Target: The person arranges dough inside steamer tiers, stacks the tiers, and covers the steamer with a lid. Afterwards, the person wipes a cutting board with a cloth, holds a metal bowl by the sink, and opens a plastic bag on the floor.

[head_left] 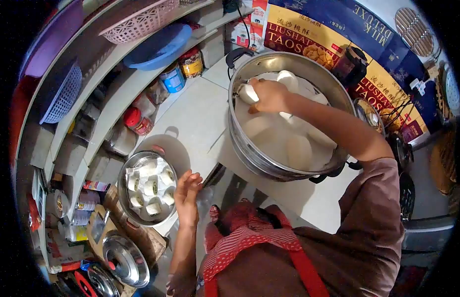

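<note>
Crowded shelves (107,89) beyond the left hand (187,196), its fingers loosely spread beside a pan (132,215) of rolls (150,187), right hand (268,96) pinching a white bun (247,94) among others inside a steamer pot (238,141), printed cardboard (321,30) beyond.

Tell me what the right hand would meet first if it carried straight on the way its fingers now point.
With the white bun at its fingertips, the right hand would probably meet the picture-left wall of the metal steamer first, though depth is unclear and it might pass above.
</note>
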